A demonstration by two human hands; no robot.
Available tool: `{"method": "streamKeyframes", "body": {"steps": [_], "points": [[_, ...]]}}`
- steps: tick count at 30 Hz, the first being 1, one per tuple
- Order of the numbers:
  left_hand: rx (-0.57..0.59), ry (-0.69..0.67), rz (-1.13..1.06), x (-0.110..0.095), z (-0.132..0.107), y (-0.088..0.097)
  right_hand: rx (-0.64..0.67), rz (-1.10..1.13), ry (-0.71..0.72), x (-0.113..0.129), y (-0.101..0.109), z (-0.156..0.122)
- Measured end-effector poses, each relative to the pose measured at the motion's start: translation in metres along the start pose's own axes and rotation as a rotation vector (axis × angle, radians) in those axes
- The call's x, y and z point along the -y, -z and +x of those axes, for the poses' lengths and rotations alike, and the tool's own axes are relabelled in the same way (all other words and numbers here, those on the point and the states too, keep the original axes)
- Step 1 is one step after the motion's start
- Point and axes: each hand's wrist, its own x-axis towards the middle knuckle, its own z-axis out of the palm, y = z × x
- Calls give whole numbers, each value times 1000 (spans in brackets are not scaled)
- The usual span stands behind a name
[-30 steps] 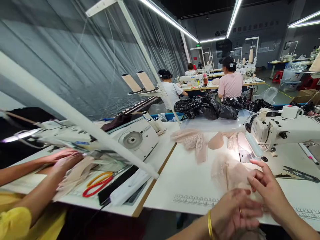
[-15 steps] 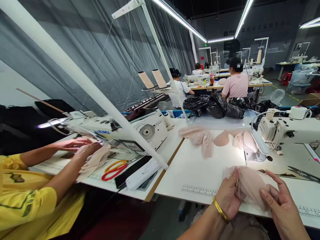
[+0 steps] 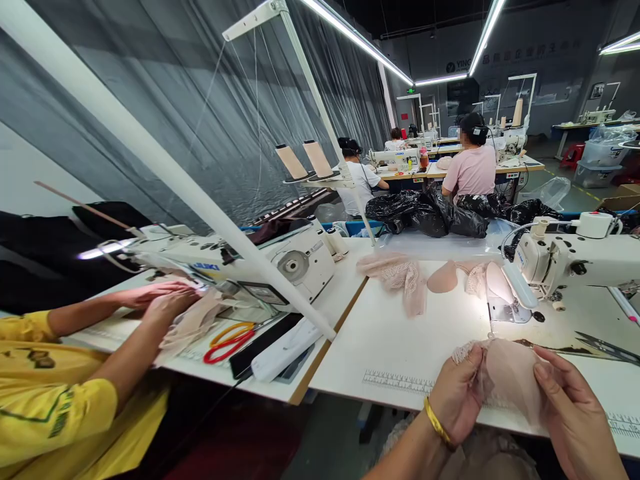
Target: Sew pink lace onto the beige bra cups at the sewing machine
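Note:
A thin pink-beige piece of sheer fabric, edged with lace on its left side, is stretched between my hands above the table's front edge. My left hand, with a gold bracelet at the wrist, pinches the lace end between thumb and fingers. On the other side my right hand grips the fabric's right edge, thumb in front and fingers behind. Beyond them a bra cup and another cup lie by the sewing machine, with lacy fabric farther left. Below the table, more beige fabric is partly hidden.
Black scissors lie at the right. A co-worker's hands work fabric at the left machine, near red-and-orange scissors. A slanted white pole crosses the left side. Black plastic bags lie behind the table.
My right hand has closed from spread fingers onto the fabric's right edge. The fabric has turned and spread flatter, its lace showing more at the left.

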Motion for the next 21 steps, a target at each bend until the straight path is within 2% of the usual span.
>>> {"method": "streamKeyframes", "body": {"steps": [3,6,10,13,19,21], "points": [[40,30,-12,-2,-2,-5,53,-76,47,-8,7,-3],[68,2,35,-4,-3,-14,75,-158,74,-16,13,-5],[-41,14,-20,-1,1,-20,84,-132,36,-21,16,-5],[-66,6,-22,1,2,-20,83,-116,32,-22,17,-4],[87,-61,62,-3,-2,-28,72,-175,73,-22,20,-3],[101,-71,86,-4,-2,-30,71,-183,89,-20,19,-4]]}}
